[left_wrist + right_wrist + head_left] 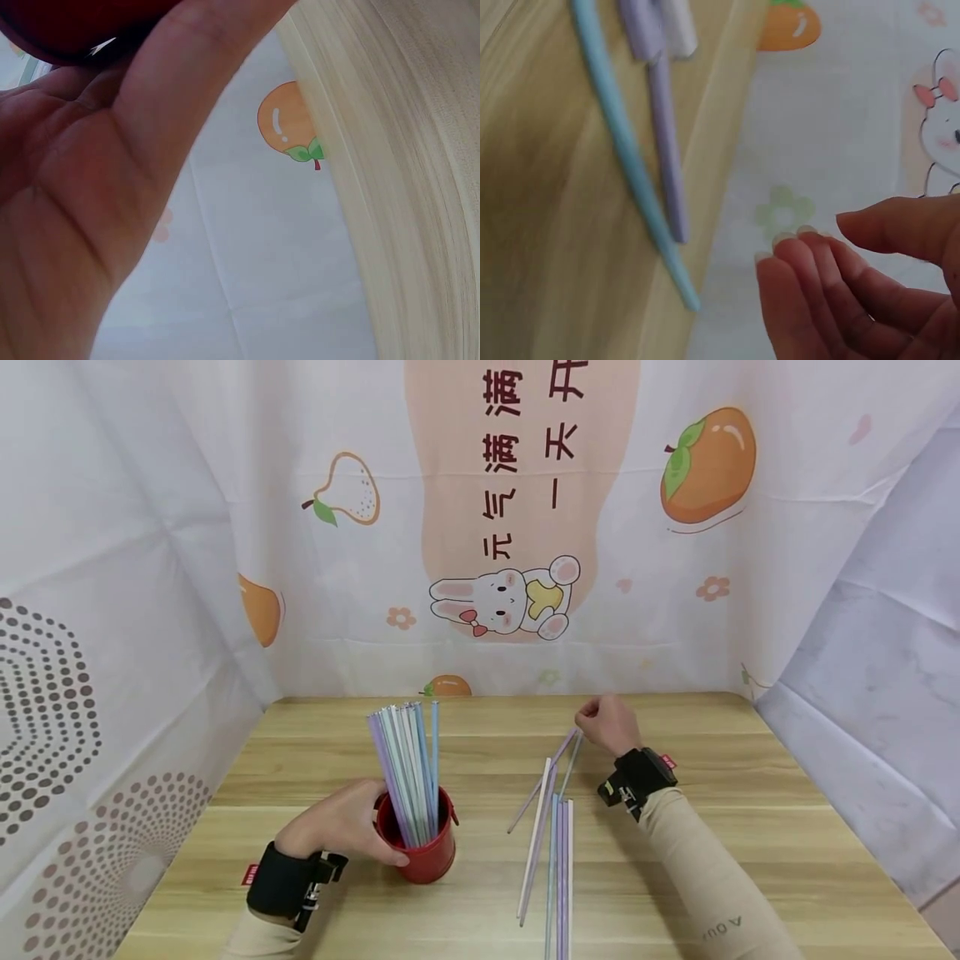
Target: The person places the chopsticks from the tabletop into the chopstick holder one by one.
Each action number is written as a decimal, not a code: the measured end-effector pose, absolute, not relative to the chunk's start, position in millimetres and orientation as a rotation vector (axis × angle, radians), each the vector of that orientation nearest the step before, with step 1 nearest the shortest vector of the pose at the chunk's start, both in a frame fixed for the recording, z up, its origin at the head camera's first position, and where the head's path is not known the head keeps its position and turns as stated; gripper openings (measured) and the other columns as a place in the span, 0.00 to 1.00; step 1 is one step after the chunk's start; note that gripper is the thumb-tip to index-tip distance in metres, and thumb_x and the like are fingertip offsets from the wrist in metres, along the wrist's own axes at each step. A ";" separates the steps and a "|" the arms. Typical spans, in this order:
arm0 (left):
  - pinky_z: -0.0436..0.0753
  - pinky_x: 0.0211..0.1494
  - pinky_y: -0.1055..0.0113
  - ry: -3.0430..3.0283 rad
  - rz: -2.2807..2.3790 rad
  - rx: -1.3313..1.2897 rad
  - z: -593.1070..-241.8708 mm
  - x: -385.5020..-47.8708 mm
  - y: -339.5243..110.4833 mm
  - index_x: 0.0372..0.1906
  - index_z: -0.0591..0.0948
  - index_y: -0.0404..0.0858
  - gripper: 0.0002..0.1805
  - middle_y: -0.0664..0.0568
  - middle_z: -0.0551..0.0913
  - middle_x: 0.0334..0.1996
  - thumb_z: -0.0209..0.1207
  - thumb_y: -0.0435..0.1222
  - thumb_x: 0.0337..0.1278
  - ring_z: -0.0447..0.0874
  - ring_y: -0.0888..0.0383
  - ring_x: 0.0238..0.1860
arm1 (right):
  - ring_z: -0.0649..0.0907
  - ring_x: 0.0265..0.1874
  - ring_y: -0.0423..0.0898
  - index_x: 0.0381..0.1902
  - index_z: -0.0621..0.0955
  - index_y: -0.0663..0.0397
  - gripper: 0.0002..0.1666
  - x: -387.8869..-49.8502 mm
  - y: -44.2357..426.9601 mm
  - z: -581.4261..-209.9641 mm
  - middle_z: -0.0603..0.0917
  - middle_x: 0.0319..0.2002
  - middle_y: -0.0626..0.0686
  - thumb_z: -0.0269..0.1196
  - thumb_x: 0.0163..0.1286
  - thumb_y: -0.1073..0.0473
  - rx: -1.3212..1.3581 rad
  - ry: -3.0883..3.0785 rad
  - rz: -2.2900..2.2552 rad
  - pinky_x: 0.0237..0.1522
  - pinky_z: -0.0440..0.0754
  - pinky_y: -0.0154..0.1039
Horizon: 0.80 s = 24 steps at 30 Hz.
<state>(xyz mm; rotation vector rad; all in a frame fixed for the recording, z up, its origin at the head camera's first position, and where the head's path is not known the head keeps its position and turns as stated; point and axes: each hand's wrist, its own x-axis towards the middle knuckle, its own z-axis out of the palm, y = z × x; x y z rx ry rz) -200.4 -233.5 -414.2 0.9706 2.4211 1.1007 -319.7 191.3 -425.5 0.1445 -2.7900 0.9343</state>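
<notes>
Left hand (341,822): grip clasps round red bucket (426,865), left of centre | bundle of slim pastel sticks (405,768): inside it, near-upright, tops leaning left | Right hand (613,727): grip loosely curled, holding nothing, beside slim light-blue stick (632,167) | that stick: on worktop (750,810), long axis near-far, far end angled right

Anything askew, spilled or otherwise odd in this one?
Yes: the rabbit printed on the backdrop lies sideways, so the cloth looks hung turned. On the table, loose straws lie at differing angles, some crossing, beside the red bucket; untidy, but I see no damage.
</notes>
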 end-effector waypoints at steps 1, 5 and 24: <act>0.83 0.60 0.68 2.419 1.105 0.968 -414.6 -200.3 -233.7 0.64 0.77 0.46 0.39 0.56 0.86 0.56 0.79 0.50 0.46 0.85 0.62 0.54 | 0.81 0.21 0.43 0.32 0.89 0.63 0.11 -321.0 193.0 -427.0 0.88 0.22 0.55 0.62 0.63 0.62 0.136 -2.800 0.932 0.29 0.75 0.36; 0.83 0.60 0.69 2.404 1.116 0.955 -414.5 -200.0 -233.6 0.65 0.77 0.46 0.39 0.56 0.86 0.57 0.78 0.50 0.46 0.85 0.62 0.55 | 0.82 0.24 0.47 0.30 0.88 0.62 0.10 -325.3 198.0 -429.8 0.89 0.25 0.56 0.63 0.61 0.62 0.120 -2.819 0.855 0.29 0.75 0.37; 0.83 0.60 0.69 2.414 1.108 0.952 -414.1 -200.0 -233.8 0.65 0.77 0.48 0.38 0.57 0.86 0.58 0.78 0.50 0.47 0.85 0.62 0.55 | 0.70 0.22 0.50 0.12 0.65 0.51 0.24 -356.5 189.1 -442.1 0.66 0.17 0.49 0.67 0.58 0.61 -0.079 -3.072 0.675 0.21 0.70 0.40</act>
